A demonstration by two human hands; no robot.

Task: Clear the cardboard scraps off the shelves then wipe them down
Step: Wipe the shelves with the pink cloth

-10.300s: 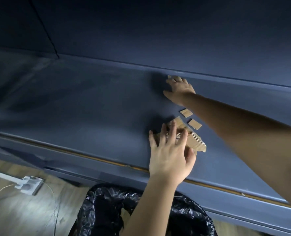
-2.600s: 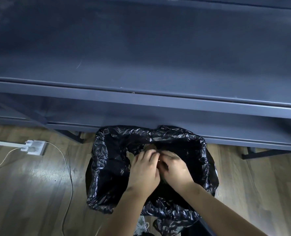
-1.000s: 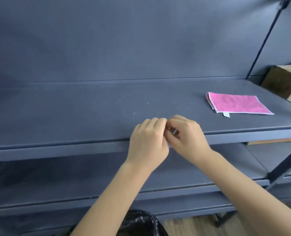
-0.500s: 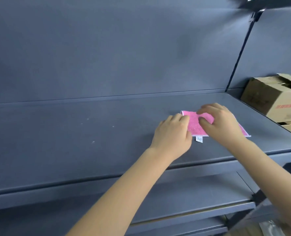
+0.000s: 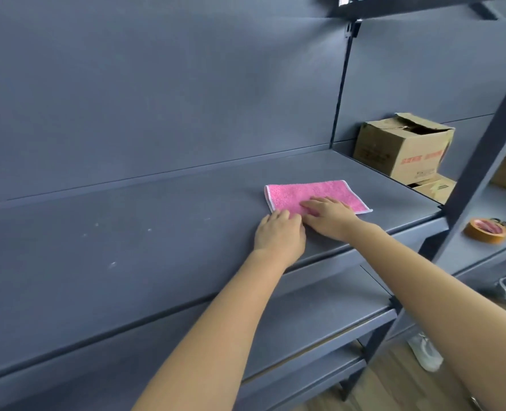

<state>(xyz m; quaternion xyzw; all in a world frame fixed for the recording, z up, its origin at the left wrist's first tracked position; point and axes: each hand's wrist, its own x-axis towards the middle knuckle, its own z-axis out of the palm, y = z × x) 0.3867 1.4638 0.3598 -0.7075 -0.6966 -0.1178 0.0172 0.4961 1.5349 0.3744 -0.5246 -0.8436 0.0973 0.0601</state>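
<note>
Now you are pressing your right hand [image 5: 328, 216], fingers straight, on the pink cloth [image 5: 305, 191] lying on the shelf [image 5: 127, 247] near the cardboard box [image 5: 403, 146], long axis running toward that box. Your left hand [image 5: 279, 234] is touching its corner away from the box; grip unclear.

Soft, even, fairly bright light fills the scene, with no hard glare on the grey shelf [image 5: 127, 247]. Faint, diffuse shadows lie under the left hand [image 5: 279, 235] and right hand [image 5: 328, 218]. The wide lens tilts the upright post [image 5: 483, 161] at right and stretches the forearms [image 5: 216, 336] near the bottom edge. Detail is slightly soft.
</note>
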